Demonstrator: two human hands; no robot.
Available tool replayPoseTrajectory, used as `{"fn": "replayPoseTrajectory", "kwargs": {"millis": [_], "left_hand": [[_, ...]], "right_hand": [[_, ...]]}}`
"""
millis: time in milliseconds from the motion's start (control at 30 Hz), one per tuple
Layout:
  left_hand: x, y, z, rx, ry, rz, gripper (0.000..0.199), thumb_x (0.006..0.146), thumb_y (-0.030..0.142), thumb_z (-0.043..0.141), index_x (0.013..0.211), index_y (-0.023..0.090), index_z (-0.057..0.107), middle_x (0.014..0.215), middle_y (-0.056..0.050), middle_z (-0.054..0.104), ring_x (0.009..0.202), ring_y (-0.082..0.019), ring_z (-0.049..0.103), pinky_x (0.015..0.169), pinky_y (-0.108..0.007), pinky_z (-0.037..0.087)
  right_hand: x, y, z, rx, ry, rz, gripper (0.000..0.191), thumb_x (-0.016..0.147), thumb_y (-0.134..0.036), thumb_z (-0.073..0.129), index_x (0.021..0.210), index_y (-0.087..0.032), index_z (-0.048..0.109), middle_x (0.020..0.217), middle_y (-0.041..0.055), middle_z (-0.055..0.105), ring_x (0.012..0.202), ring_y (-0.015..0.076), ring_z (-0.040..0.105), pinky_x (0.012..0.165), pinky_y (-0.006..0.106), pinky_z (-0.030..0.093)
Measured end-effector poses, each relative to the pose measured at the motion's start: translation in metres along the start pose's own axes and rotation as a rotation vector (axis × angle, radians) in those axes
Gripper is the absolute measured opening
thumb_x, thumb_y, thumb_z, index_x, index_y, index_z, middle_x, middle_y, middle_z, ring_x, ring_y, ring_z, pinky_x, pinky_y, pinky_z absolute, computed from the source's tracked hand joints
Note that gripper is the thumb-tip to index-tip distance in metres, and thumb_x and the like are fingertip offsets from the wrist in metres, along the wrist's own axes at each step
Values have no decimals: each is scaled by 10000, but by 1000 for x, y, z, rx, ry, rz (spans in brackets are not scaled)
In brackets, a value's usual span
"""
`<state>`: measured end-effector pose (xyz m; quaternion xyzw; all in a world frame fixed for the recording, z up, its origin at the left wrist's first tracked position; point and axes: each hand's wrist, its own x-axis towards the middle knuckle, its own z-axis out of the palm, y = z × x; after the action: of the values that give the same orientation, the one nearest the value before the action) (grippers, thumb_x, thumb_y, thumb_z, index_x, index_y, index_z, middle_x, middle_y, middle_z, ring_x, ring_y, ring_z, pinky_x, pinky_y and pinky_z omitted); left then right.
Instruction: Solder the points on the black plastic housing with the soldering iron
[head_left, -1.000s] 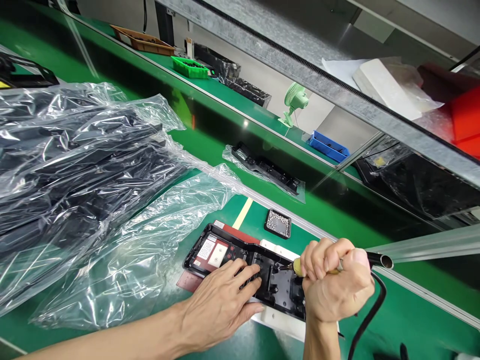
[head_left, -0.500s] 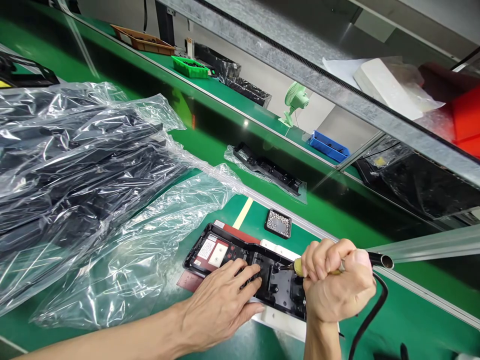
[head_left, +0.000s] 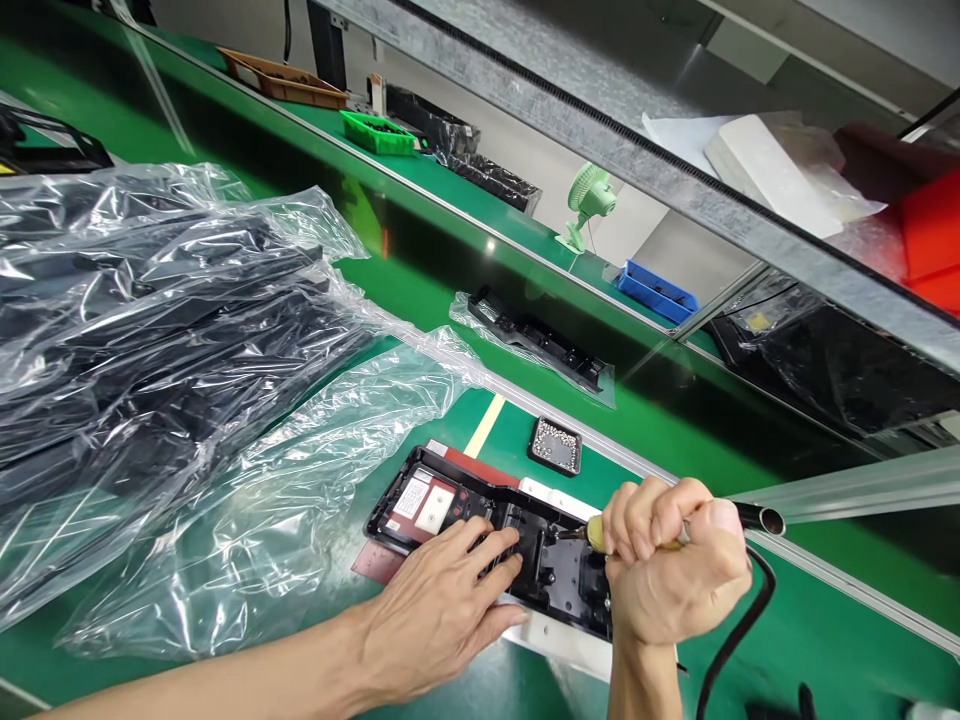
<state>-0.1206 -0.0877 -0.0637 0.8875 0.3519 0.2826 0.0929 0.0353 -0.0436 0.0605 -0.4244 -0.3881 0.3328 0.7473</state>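
Observation:
A long black plastic housing (head_left: 501, 492) lies tilted across the white fixture (head_left: 574, 645), its open, ribbed inside facing up. My left hand (head_left: 442, 605) rests on its near edge, fingers spread and lying on the plastic. My right hand (head_left: 675, 560) is closed in a fist around a soldering iron (head_left: 595, 533) with a yellowish collar and a black cord (head_left: 739, 630). The iron's thin metal tip points left and down into the housing; the exact contact spot is too small to make out. Beyond the housing sits a small black tray (head_left: 556, 446) of tiny metal parts.
Clear plastic bags (head_left: 187, 330) with black parts cover the bench at left. Another black part (head_left: 536, 340) lies on plastic wrap on the green belt. Behind are a green fan (head_left: 589, 200), a blue bin (head_left: 658, 291) and a green bin (head_left: 377, 133). A metal shelf beam (head_left: 600, 170) crosses overhead.
Both hands, the soldering iron and the housing keep the same positions. Only a very slight shift of the whole view shows.

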Motion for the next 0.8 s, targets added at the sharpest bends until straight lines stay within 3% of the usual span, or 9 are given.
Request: {"fn": "replayPoseTrajectory", "kwargs": {"millis": [800], "left_hand": [[0, 0, 0, 1, -15, -12, 372, 1027, 400, 500, 1270, 139, 606, 1345, -111, 596, 1129, -325, 548, 908, -509, 552]], "right_hand": [[1, -3, -1, 1, 6, 1, 398, 813, -360, 520, 474, -204, 383, 357, -55, 311, 291, 99, 249, 261, 223, 255]]}}
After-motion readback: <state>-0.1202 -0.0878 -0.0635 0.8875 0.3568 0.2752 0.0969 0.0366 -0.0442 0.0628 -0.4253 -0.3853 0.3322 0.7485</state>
